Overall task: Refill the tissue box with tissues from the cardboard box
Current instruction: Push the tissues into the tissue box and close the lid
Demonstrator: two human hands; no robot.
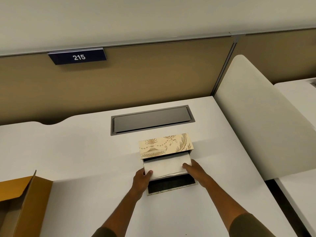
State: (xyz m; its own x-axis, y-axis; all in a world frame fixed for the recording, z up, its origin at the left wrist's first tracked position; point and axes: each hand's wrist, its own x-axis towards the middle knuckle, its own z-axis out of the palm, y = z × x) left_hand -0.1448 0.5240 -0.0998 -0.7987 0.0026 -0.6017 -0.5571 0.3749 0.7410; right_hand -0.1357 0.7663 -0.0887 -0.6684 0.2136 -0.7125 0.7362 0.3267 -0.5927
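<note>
A cream and gold patterned tissue box (165,145) stands on the white desk (85,159) with its near side open and a dark-lined flap (171,186) folded down toward me. A white stack of tissues (166,166) sits partly inside the opening. My left hand (142,177) grips the stack's left end, thumb on top. My right hand (193,169) grips its right end. The brown cardboard box (20,199) stands open at the lower left, its inside mostly out of frame.
A grey cable hatch (152,119) is set into the desk behind the tissue box. A tan partition with a "215" sign (77,57) closes the back. A cream side divider (256,120) rises on the right, with another desk beyond it.
</note>
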